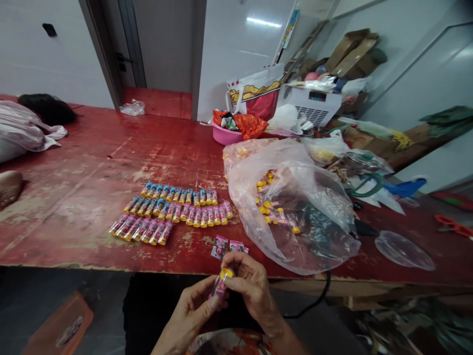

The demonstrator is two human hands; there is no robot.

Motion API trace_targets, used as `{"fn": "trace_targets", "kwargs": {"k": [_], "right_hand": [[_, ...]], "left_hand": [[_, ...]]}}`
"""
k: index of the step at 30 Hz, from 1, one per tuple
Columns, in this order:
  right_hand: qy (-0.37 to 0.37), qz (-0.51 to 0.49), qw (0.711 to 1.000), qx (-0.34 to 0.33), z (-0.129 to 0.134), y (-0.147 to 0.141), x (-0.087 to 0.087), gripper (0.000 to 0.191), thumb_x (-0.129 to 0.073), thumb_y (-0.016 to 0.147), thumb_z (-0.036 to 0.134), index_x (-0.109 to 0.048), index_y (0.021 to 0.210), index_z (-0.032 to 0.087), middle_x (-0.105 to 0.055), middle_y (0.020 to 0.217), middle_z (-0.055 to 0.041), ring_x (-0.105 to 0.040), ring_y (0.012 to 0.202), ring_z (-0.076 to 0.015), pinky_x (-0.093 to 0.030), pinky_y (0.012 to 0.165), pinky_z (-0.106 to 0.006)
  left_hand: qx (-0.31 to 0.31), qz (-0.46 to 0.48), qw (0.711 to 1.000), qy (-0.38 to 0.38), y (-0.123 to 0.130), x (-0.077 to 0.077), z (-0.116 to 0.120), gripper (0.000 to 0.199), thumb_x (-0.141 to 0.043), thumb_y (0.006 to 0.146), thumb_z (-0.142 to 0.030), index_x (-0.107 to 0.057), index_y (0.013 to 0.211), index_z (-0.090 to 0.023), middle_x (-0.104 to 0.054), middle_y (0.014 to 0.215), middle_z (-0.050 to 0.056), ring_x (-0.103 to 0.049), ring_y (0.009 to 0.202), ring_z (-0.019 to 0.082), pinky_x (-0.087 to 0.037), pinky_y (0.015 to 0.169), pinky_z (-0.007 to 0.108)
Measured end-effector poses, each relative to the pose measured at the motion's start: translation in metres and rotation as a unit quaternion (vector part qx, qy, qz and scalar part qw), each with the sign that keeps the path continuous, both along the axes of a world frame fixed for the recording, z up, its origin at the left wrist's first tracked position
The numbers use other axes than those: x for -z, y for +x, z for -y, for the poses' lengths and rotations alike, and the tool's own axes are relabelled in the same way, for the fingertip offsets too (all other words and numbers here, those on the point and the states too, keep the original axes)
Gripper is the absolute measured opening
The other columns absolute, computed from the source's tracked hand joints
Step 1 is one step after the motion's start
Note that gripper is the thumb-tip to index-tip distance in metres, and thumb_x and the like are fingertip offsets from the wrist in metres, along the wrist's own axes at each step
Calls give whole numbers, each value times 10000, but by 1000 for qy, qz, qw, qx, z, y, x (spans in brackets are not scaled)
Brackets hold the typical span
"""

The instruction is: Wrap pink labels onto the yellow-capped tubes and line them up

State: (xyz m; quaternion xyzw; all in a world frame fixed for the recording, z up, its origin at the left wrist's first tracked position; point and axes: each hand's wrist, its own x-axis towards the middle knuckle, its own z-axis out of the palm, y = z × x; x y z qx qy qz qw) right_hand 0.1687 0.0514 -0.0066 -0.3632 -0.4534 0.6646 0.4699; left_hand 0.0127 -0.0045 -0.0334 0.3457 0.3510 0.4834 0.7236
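Just off the front edge of the table, my left hand [197,304] is closed around the lower part of a small clear tube [220,286] with a pink printed wrapper inside. At its upper end, the thumb and fingers of my right hand [251,281] pinch the tube by its yellow cap [226,272]. Two flat pink-and-dark packets [219,246] lie on the tabletop just beyond my hands. Farther left stand several rows of like tubes [142,230], laid side by side, some pink and some blue, with yellow ends.
A large clear plastic bag [284,246] with yellow-capped tubes spreads to the right on the red table [84,207]. Behind it stands a pink basin [225,135]. A clear lid [404,250] and red scissors [454,226] lie far right. A person's foot [9,187] is at left.
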Motion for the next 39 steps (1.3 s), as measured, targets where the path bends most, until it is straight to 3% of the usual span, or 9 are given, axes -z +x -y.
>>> {"fn": "trace_targets", "kwargs": {"k": [6,15,25,33,39], "right_hand": [[102,76,991,-30,5,2,-8,232,-733,660,235,-671,880,193,-564,846,-16,-509,689,-139,-421,624,-246],[130,91,986,-53,0,0,-5,220,-714,683,220,-664,897,202,-558,865,-11,-510,689,-131,-418,619,-239],[57,91,992,-62,-6,-1,-1,229,-749,690,274,-653,875,180,-588,735,1,-524,648,-129,-426,608,-239],[43,55,997,-12,-8,1,9,273,-753,703,336,-686,911,173,-632,832,-25,-464,658,-109,-398,577,-213],[22,35,999,9,-9,1,19,269,-755,693,337,-705,907,182,-617,818,-27,-484,652,-118,-420,551,-215]], "left_hand": [[2,3,1000,10,3,1,-1,397,-729,778,-370,-697,1153,-243,-726,1042,84,-633,971,252,-443,926,372],[-37,12,999,11,2,9,-2,369,-758,753,-334,-719,1108,-243,-737,1029,81,-639,989,248,-444,917,346],[-45,-2,999,18,3,18,-5,382,-760,736,-393,-734,1074,-217,-733,973,78,-638,891,225,-462,868,324],[-39,2,999,-2,2,18,-5,398,-765,730,-408,-732,1076,-213,-719,873,55,-611,800,175,-466,784,275],[-93,42,994,-35,1,18,-6,373,-787,715,-386,-738,1041,-212,-737,917,68,-633,784,164,-496,756,269]]}}
